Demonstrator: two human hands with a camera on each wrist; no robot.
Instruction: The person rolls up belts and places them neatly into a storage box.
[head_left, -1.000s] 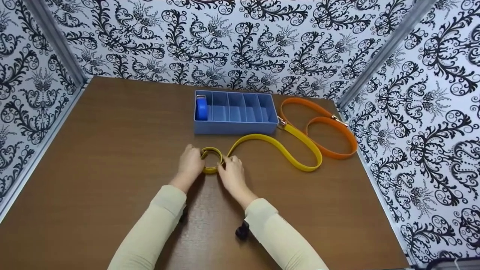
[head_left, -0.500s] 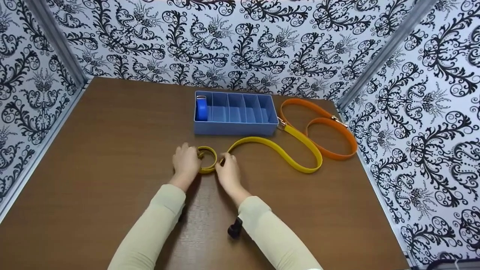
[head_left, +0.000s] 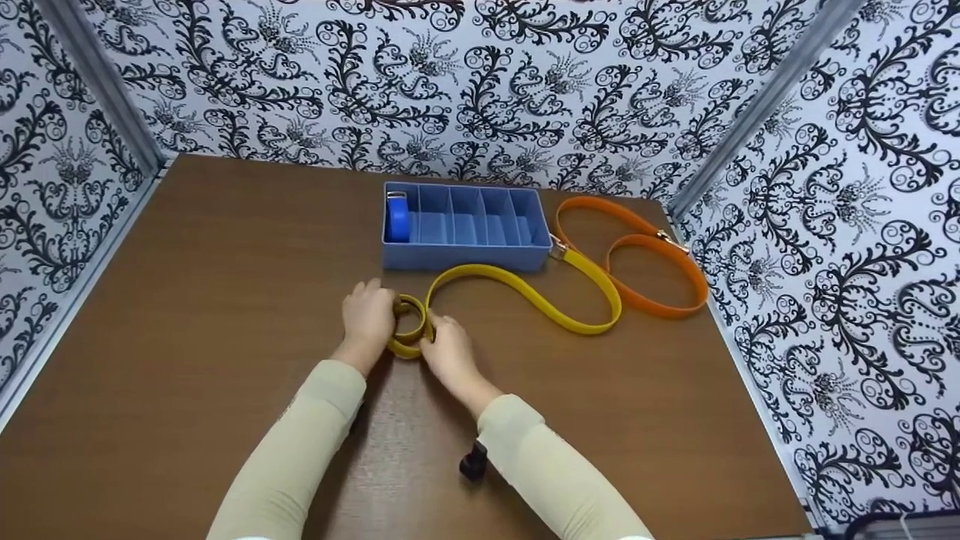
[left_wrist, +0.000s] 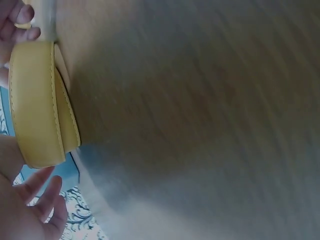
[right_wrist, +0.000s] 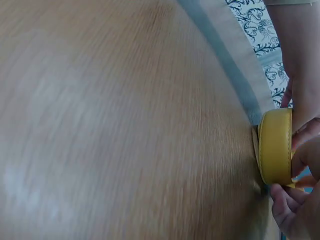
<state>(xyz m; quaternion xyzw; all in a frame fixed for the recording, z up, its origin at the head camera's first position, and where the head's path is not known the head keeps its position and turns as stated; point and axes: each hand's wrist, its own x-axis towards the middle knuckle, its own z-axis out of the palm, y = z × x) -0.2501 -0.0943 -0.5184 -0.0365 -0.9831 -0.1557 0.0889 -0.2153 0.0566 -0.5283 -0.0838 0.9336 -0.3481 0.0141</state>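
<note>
A yellow leash [head_left: 517, 283] is partly rolled into a coil on the table in the head view, its free length curving right to a metal clasp [head_left: 557, 247]. My left hand [head_left: 368, 315] grips the coil's left side. At the coil's right side my right hand [head_left: 452, 350] pinches the strap where it joins the roll. The left wrist view shows the stitched yellow coil [left_wrist: 35, 105] standing on edge, with an outer turn overlapping another. The same coil [right_wrist: 276, 146] appears between both hands in the right wrist view. Fingertips inside the roll are partly hidden.
A blue-grey divided tray [head_left: 465, 257] stands behind the hands. Its leftmost compartment holds a rolled blue strap [head_left: 398, 217] with metal hardware. Right of the tray lies an orange leash [head_left: 694, 277] in loose loops. Patterned walls [head_left: 480, 90] bound the brown table [head_left: 225, 300].
Both hands and the coil have shifted slightly left. The free yellow length has been drawn left, and another turn of strap now wraps the coil's front.
</note>
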